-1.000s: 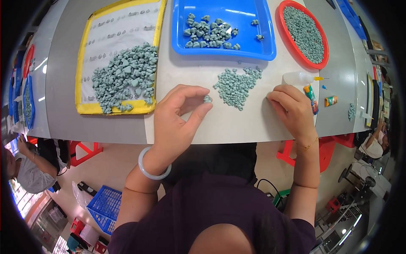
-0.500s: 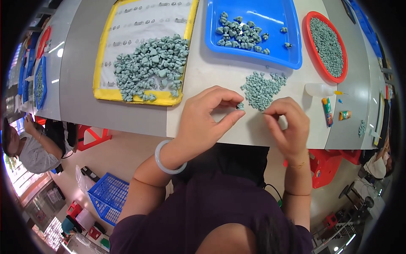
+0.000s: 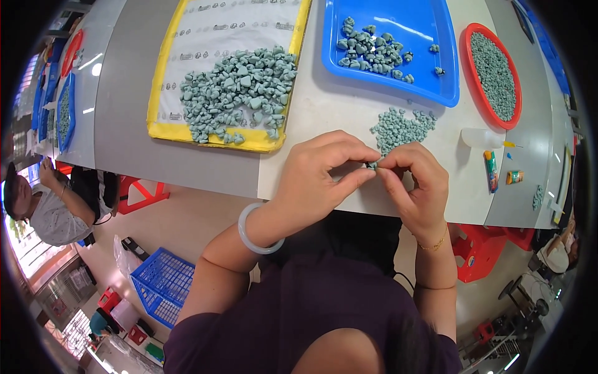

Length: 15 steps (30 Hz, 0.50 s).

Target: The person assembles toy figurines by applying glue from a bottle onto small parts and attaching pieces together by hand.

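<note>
My left hand [image 3: 324, 171] pinches a small grey-green moulded piece [image 3: 372, 165] between thumb and forefinger. From the other side, my right hand [image 3: 417, 184] meets it with thumb and forefinger closed at the same piece; whether a second tiny part sits in those fingertips is hidden. Just beyond both hands lies a loose pile of tiny grey-green pieces [image 3: 402, 129] on the white tabletop. Larger grey-green pieces [image 3: 240, 93] are heaped on a paper-lined tray with yellow edges [image 3: 218, 141] to the left.
A blue tray [image 3: 430, 81] at the back holds several grey-green pieces [image 3: 374, 50]. Right of it stands a red oval tray [image 3: 516, 93] full of tiny pieces. A white bottle with a needle tip [image 3: 483, 138] and two small tubes [image 3: 491, 171] lie at the right. Another person [image 3: 53, 199] sits far left.
My right hand has come from the small pile to my left hand, and their fingertips now meet at the piece. The whole view has shifted slightly.
</note>
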Available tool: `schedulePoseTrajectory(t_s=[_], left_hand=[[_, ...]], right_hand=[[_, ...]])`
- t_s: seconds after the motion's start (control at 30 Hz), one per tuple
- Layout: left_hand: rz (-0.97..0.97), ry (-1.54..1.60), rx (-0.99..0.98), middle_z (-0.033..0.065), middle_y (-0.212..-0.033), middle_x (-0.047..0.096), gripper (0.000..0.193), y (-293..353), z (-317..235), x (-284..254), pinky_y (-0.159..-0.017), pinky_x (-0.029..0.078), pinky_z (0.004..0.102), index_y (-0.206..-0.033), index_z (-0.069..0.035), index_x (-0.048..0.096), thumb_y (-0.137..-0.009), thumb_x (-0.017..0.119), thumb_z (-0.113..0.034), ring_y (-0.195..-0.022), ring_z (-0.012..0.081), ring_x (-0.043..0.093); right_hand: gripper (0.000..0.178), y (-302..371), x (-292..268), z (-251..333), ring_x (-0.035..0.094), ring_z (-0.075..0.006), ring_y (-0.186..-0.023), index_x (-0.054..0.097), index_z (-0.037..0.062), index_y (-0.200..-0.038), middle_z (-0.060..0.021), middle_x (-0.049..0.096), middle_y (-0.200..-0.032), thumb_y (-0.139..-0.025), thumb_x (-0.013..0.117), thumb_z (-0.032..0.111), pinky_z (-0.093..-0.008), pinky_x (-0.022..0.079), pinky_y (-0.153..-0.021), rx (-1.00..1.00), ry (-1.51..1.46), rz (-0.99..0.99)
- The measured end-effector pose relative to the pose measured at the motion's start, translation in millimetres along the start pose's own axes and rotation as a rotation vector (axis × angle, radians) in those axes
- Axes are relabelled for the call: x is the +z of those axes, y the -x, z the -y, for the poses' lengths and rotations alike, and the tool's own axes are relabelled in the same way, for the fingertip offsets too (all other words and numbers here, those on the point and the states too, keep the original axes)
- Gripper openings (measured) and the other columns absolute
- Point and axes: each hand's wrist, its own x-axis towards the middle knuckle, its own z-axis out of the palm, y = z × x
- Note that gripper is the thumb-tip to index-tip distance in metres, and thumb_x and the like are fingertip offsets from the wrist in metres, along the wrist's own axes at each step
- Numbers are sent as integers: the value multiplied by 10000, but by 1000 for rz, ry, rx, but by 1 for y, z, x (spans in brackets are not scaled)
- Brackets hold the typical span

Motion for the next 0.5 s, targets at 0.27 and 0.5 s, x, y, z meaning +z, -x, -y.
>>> schedulePoseTrajectory(t_s=[0.27,0.5], left_hand=[[24,41,92,105,-823,644,204,2,3,-2,-633,497,250,-850,-4,666,-659,711,50,-724,169,627],[27,245,-19,108,-849,651,179,4,2,-4,-699,514,249,-874,16,657,-703,684,65,-773,153,633]], right_hand=[[127,4,3,3,538,-113,-683,581,-6,-805,-50,557,-776,-717,662,-52,-220,440,-610,232,-352,-54],[152,11,11,-11,553,-141,-738,620,-12,-854,-89,586,-834,-719,673,-58,-223,443,-636,-78,-167,-134]])
